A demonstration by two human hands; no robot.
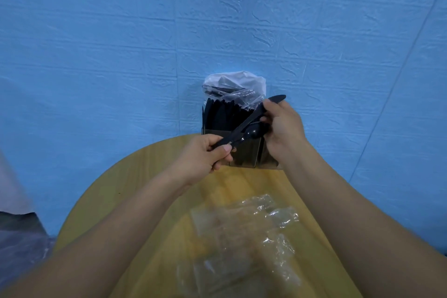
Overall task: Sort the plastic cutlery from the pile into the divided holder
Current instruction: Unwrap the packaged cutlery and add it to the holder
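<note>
A dark divided holder stands at the far edge of the round wooden table, against the blue wall. Black plastic cutlery stands upright in it, with a clear bag of more cutlery on top. My left hand grips the handle ends of a black knife and a black spoon, held together in front of the holder. My right hand pinches the knife near its blade tip, which sticks out past my fingers.
Several empty clear plastic wrappers lie crumpled on the table close to me, between my forearms. A dark bag or cloth sits at the left edge, off the table.
</note>
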